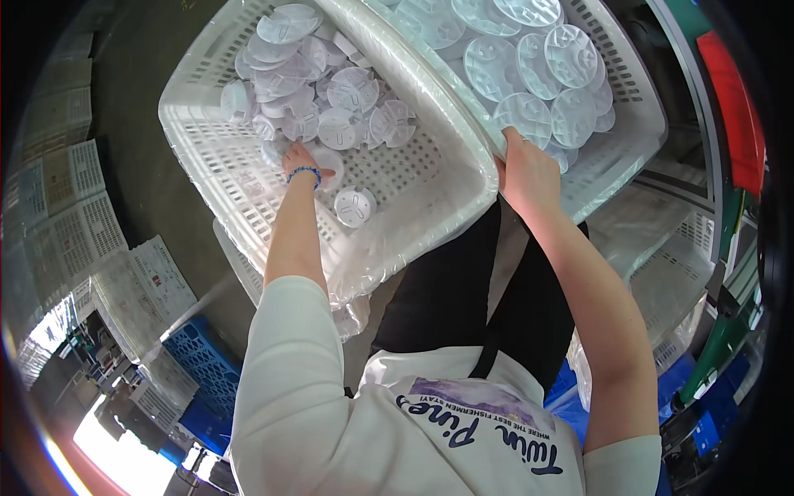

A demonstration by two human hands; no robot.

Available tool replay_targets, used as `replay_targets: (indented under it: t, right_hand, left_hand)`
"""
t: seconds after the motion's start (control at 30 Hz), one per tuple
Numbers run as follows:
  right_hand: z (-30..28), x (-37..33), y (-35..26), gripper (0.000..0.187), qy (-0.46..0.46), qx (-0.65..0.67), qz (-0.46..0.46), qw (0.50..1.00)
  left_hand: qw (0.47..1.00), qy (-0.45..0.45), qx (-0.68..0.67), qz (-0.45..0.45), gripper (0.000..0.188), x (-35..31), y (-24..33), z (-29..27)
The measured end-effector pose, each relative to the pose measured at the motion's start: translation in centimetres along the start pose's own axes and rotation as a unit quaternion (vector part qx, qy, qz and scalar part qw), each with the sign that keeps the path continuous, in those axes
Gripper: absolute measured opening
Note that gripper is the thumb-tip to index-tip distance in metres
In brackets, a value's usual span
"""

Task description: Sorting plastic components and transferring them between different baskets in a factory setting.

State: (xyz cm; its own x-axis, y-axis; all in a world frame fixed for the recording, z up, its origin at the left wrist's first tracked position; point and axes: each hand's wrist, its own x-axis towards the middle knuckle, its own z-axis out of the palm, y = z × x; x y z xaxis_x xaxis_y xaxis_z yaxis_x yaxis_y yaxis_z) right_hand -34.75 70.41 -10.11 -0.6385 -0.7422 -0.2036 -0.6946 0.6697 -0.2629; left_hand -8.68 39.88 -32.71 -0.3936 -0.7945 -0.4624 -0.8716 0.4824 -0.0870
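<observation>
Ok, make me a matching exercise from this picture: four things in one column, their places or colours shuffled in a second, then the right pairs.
Column one
1. Left hand
2. Right hand
3. Bracelet
4. Trousers

Column two
A. Black
B. At the edge where the left basket meets the right basket
C. Among clear plastic pieces
D. Blue

Pairs: 1-C, 2-B, 3-D, 4-A

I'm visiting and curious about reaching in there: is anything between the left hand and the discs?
Nothing visible: the left hand is inside the left basket, right at the discs. The right hand is well off to the right.
</observation>
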Motion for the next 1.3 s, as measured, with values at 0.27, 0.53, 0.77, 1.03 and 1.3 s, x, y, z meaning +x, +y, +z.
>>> replay_targets:
  t: [0.27,0.53,0.77,1.03,1.3]
  right_hand:
    - [0.0,-0.3,-1.4,0.033,-0.006,-0.006,-0.013,1.000]
    - [-0.3,-0.5,-0.1,0.038,-0.010,-0.058,-0.004,0.998]
    - [0.4,-0.2,-0.9,0.037,-0.005,-0.049,-0.015,0.999]
    - [-0.3,-0.4,-0.4,0.036,-0.015,-0.057,0.001,0.998]
    - [-0.5,-0.3,-0.8,0.031,-0.017,-0.013,0.019,1.000]
  left_hand:
    - [0.983,-0.154,-0.095,0.016,0.085,-3.8,1.7,-4.1]
    - [0.916,0.279,-0.283,0.051,0.076,-14.4,-6.9,-24.4]
    - [0.904,0.200,-0.348,-0.146,0.065,-22.1,-23.3,-19.2]
    - [0.836,0.265,-0.471,0.098,0.028,-15.4,-9.3,-20.7]
    - [0.947,0.031,-0.313,0.062,0.076,-2.4,2.8,-7.2]
